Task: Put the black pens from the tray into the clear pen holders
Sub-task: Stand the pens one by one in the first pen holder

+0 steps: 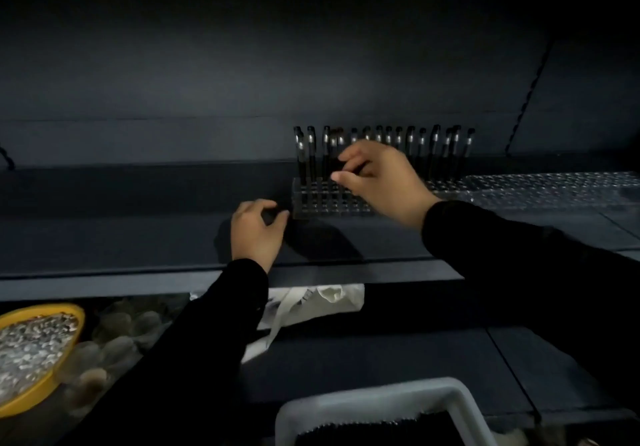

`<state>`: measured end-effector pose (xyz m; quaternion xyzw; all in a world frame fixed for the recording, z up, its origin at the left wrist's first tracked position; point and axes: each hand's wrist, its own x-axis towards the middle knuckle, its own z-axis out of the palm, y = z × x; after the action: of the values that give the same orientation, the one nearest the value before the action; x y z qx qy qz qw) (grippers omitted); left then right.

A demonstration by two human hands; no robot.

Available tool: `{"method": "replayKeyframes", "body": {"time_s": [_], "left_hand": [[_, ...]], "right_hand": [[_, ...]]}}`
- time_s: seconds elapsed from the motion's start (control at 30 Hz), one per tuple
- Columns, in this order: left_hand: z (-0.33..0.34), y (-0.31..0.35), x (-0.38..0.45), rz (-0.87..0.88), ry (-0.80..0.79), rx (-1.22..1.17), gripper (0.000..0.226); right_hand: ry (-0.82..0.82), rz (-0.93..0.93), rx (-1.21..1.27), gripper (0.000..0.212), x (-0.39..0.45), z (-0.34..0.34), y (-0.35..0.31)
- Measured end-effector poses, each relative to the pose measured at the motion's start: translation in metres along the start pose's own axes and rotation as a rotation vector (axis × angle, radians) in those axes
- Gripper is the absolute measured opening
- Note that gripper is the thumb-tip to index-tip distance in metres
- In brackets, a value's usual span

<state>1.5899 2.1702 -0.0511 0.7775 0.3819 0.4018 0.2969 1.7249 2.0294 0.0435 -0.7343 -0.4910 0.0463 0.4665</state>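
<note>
Standing: about sixteen pens (410,140), two holders (322,203).

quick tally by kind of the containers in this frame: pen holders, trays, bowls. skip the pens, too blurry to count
Clear pen holders: 2, one under the right hand with pens standing in it, one to its right
Grey trays: 1, rim at the bottom edge
Yellow bowls: 1, filled with small silvery bits
Total: 4
</note>
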Motion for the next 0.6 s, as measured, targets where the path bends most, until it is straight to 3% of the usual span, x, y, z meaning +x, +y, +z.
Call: {"method": "replayKeyframes", "body": {"time_s": [0.1, 0.2, 0.27, 0.33, 0.4, 0.5, 0.6], "left_hand": [[-0.020, -0.004, -0.062, 0.070, 0.048, -0.100, 0.023], [-0.029, -0.035, -0.140, 0.056, 0.081, -0.066, 0.038], [-0.024, -0.059, -0.186, -0.124, -0.111, 0.050, 0.062], [-0.012, -0.084, -0.221, -0.361, -0.420, 0.215, 0.084], [0.000, -0.107, -0.246, -0.549, -0.637, 0.332, 0.094], [0.010, -0.136, -0.273, -0.731, -0.771, 0.357, 0.093], [0.018, -0.170, -0.294, -0.736, -0.771, 0.335, 0.075]], "right_hand": [[-0.045, 0.007, 0.077, 0.015, -0.067, -0.024, 0.025], [-0.096, 0.115, 0.083, 0.019, -0.141, -0.024, 0.072], [-0.236, 0.217, -0.008, 0.022, -0.187, -0.012, 0.106], [-0.432, 0.319, -0.102, 0.026, -0.228, 0.004, 0.138], [-0.571, 0.396, -0.189, 0.029, -0.258, 0.021, 0.166], [-0.720, 0.460, -0.245, 0.036, -0.286, 0.041, 0.193], [-0.817, 0.430, -0.282, 0.033, -0.301, 0.058, 0.202]]}}
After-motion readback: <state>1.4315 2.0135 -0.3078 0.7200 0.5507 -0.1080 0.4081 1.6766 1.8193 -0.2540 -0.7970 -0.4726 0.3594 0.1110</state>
